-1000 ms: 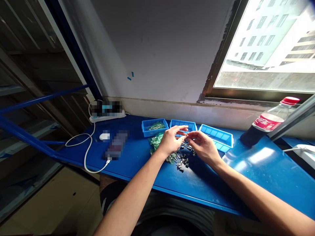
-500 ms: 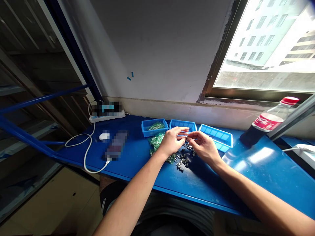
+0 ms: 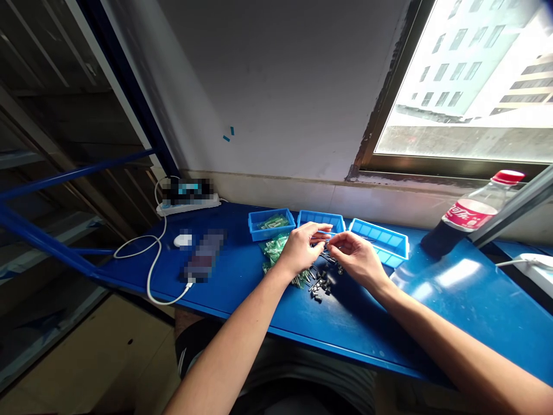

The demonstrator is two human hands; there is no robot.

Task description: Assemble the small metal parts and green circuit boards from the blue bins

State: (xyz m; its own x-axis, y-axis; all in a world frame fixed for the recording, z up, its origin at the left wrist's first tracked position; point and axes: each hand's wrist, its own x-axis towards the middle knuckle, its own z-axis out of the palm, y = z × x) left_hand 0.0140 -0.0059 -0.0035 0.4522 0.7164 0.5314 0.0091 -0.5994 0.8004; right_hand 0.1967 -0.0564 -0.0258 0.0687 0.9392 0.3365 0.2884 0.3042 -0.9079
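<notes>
My left hand [image 3: 302,249] and my right hand [image 3: 355,255] meet above the blue table, thumbs and fingertips pinched close together. Whatever lies between the fingertips is too small to make out. Just below them is a loose pile of small dark metal pieces [image 3: 319,285], some with rounded heads like screws. Thin metal pins or shafts [image 3: 329,255] show behind, partly covered by my fingers. Beside my left wrist lies a heap of green clear plastic packets [image 3: 273,249], partly hidden by that hand.
Three blue bins stand along the wall: the left bin [image 3: 270,235] holds green packets, then a middle bin [image 3: 322,217] and a right bin [image 3: 400,256]. A cola bottle [image 3: 470,213] stands at right. A white cable [image 3: 151,282], a blurred phone-like object [image 3: 205,253] and a power strip [image 3: 190,204] are at left.
The fingertips of my right hand have shifted very slightly away from my left ones. Everything else stays where it was.
</notes>
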